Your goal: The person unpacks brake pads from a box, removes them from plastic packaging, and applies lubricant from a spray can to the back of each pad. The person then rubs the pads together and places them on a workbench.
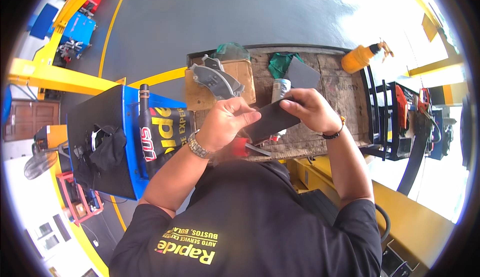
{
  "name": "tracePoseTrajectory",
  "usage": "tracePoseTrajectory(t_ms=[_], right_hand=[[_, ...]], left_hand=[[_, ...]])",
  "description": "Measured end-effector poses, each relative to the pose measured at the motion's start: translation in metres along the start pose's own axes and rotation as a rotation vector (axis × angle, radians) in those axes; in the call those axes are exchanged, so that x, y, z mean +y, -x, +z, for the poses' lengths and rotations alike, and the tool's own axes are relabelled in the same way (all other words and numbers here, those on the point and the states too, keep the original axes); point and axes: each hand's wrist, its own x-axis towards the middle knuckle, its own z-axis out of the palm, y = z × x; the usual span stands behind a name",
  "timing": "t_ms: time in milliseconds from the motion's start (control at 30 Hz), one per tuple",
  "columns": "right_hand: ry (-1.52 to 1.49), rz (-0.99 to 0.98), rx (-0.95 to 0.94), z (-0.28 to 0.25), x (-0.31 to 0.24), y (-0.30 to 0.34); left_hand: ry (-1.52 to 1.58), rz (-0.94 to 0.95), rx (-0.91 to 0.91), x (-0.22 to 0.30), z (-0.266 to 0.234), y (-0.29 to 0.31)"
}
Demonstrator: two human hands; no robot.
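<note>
A dark sheet that looks like sandpaper [272, 121] is stretched between my two hands above the wooden bench top. My left hand [225, 123] pinches its left edge between thumb and fingers. At the upper right corner, my right hand [316, 110] grips it with the thumb on top. Just beyond the sheet stands a light-coloured can [281, 89], partly covered by my right hand. Grey metal brake pads [218, 81] lie on a cardboard box [245, 72] past my left hand. Something red [240, 147], blurred, is below the sheet near my body.
On the bench [332, 104], a second dark sheet [303, 74] lies by a green cloth [281, 65]. An orange spray bottle [357, 61] is at the far right corner. A blue cabinet [131, 142] stands left; yellow posts [55, 77] and a black rack [395, 122] flank the area.
</note>
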Motion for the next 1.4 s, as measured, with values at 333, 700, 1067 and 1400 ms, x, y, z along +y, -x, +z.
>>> tracePoseTrajectory(t_ms=[333, 700, 1067, 1400], right_hand=[[-0.090, 0.030, 0.052, 0.086, 0.040, -0.108], [1.207, -0.120, 0.040, 0.154, 0.026, -0.191], [0.485, -0.070, 0.286, 0.107, -0.026, -0.075], [0.594, -0.165, 0.454, 0.115, -0.015, -0.092]], left_hand=[[0.396, 0.016, 0.580, -0.095, -0.025, 0.076], [0.559, -0.100, 0.658, -0.109, -0.052, 0.097], [0.779, 0.232, 0.458, -0.068, -0.013, 0.020], [1.127, -0.031, 0.182, -0.108, -0.022, 0.026]])
